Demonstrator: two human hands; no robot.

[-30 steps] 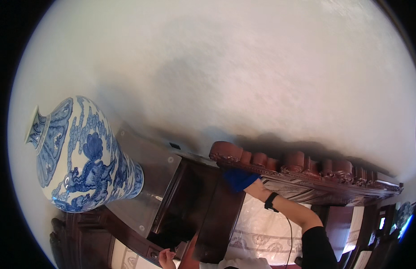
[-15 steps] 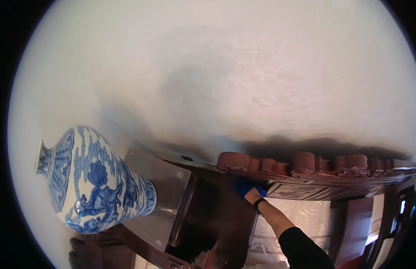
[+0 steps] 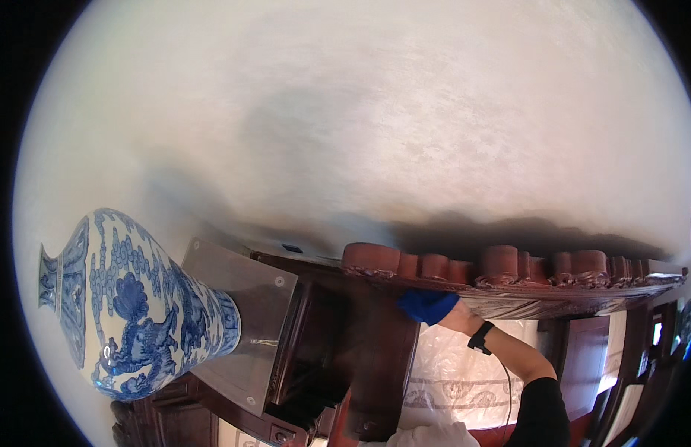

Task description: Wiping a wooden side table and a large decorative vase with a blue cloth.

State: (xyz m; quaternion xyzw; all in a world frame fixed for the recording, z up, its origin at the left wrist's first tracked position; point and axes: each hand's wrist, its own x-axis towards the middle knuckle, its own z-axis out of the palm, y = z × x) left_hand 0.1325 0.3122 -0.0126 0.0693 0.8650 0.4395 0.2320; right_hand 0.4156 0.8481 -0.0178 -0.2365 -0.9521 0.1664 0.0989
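The bunched blue cloth [image 3: 429,305] is hiding the fingers of the bare right hand [image 3: 460,316], the lower edge is cutting off the black fabric sleeve [image 3: 543,411], and the dark furnishings [image 3: 653,350] crowding the right rim are looking too small to tell apart.

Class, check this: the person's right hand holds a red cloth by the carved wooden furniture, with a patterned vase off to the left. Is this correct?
Only the colour is wrong: the head view shows the right hand holding a blue cloth. The rest stands.
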